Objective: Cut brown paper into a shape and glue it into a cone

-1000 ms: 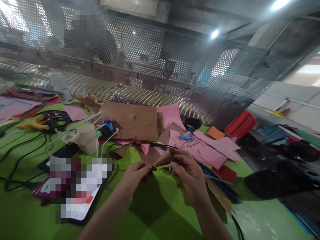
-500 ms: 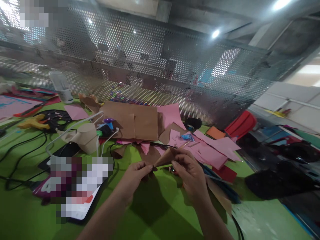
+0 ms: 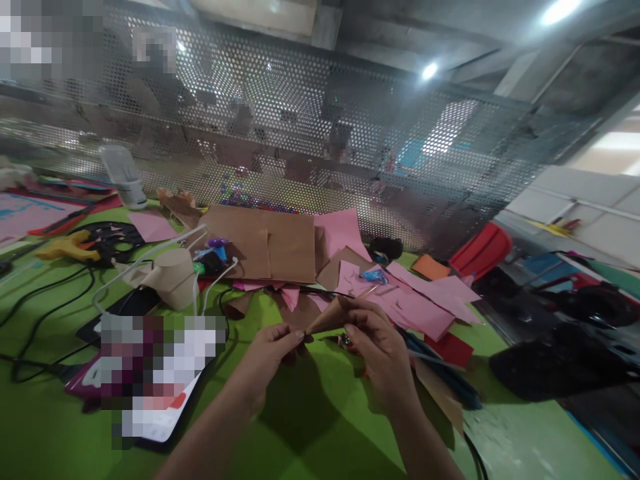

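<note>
Both hands hold a small cone of rolled brown paper [image 3: 327, 317] above the green table [image 3: 310, 407]. My left hand [image 3: 273, 350] pinches its narrow tip between thumb and fingers. Around the wider end, the fingers of my right hand [image 3: 380, 340] are closed. Partly hidden under the right hand lies a small dark shiny item that I cannot make out. Behind the hands are brown paper scraps [image 3: 295, 312] and several pink paper sheets [image 3: 420, 300]. A phone [image 3: 175, 387] with a lit, blurred screen lies left of my left forearm.
A large folded brown paper [image 3: 290, 247] stands at the back. To the left are a tape roll [image 3: 173, 277], a yellow glue gun [image 3: 70, 247], cables and a clear bottle [image 3: 123, 177]. Perforated metal mesh [image 3: 280, 120] rises behind the table. A red chair [image 3: 485, 250] is at right.
The hands and paper cone stay almost in place. Behind the mesh at upper left, a blurred person has come more into view.
</note>
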A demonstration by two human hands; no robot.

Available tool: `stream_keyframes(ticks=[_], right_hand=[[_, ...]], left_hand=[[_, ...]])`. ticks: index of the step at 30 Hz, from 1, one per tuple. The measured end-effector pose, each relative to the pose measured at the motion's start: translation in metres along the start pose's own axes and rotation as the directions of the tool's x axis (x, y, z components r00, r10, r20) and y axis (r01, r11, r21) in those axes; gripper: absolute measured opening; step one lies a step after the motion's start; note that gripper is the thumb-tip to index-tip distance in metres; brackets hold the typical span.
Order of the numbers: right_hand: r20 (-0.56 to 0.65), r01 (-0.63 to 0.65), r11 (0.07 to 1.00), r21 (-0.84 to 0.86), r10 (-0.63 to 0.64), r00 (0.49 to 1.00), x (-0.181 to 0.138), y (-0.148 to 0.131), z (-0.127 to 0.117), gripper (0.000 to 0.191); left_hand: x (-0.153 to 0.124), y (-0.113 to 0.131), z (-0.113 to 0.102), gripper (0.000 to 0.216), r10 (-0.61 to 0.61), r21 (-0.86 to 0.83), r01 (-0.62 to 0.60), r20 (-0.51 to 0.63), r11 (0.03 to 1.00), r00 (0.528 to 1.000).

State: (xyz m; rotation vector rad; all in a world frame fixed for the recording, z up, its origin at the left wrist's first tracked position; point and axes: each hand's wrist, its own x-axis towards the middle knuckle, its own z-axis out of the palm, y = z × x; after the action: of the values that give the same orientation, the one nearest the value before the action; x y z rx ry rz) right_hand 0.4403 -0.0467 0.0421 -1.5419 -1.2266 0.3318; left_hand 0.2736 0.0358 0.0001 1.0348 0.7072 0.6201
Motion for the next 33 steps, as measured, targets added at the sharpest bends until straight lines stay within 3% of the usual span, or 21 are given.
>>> stream_keyframes(ticks=[9,20,24,28,33], right_hand=[[-0.012,0.005,1.0,0.022,-0.005,1.0,-0.001,0.002,0.002,0.014],[0.092,-0.073,0.987,0.143,0.06,0.994,-0.001,-0.001,0.005,0.011],[0.077,-0.076,0.99,0.115,0.067,0.995,-0.001,-0.004,0.004,0.017],[0.026,-0.072,0.993,0.097,0.07,0.997,0.0,-0.005,0.005,0.02],[0.054,-0.058,0.996,0.071,0.054,0.997,0.0,-0.002,0.005,0.019]], left_hand=[[0.001,0.0,0.001,0.028,-0.016,0.007,0.016,-0.007,1.0,1.0],[0.002,0.0,0.0,0.028,0.005,-0.036,-0.004,0.026,0.999,1.0],[0.0,0.006,0.002,0.024,0.041,0.037,-0.041,-0.004,0.998,0.999],[-0.004,0.012,0.004,0.024,0.174,0.161,-0.172,0.004,0.972,0.985],[-0.001,0.008,0.004,0.021,0.261,0.337,-0.241,-0.016,0.91,0.965]])
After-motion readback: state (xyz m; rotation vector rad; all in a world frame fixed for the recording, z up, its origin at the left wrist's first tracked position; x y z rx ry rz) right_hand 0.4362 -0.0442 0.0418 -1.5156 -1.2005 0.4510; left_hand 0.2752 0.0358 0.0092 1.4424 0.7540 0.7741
